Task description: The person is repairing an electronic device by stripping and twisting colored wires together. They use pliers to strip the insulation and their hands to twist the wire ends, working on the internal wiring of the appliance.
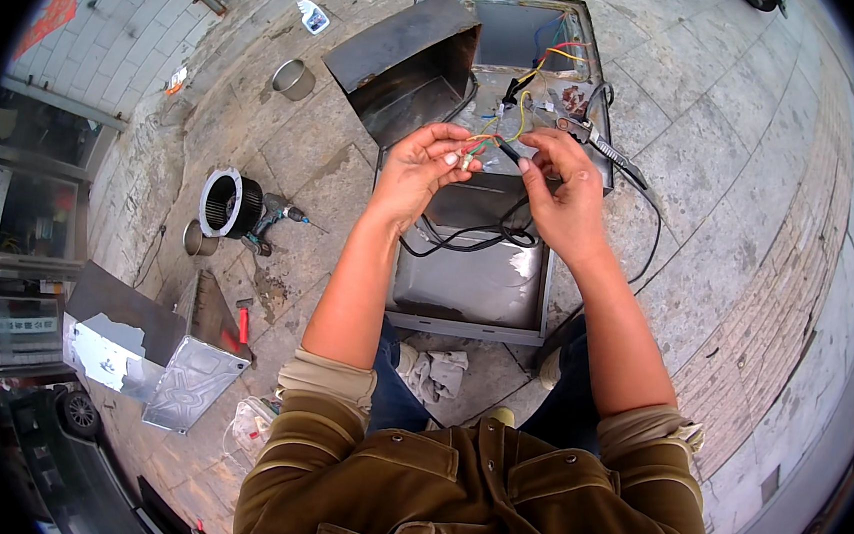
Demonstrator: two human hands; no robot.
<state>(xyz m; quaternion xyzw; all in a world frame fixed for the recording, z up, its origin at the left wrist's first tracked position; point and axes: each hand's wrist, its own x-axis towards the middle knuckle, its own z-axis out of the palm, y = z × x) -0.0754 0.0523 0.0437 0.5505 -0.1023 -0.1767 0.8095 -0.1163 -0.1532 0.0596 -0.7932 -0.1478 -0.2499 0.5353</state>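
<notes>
My left hand (416, 171) pinches thin coloured wires (479, 143), red, green and yellow, with a small pale end at the fingertips. My right hand (560, 192) grips a black cable (506, 149) from which these wires come out. Both hands are close together over an open metal housing (588, 69), where more blue, red and yellow wires (564, 53) show. A hinged metal box section (394, 44) stands at its upper left. A tool like pliers or a wire stripper (602, 140) lies on the housing beside my right hand. Below hangs looped black cable (510, 235) over a metal tray (465, 290).
A round black fan (224, 203), a drill (268, 216), two metal cylinders (292, 80), a spray bottle (309, 12), a red-handled tool (244, 321) and bent sheet panels (187, 379) lie on the paving at left. A rag (439, 373) lies between my feet. A car (52, 438) stands lower left.
</notes>
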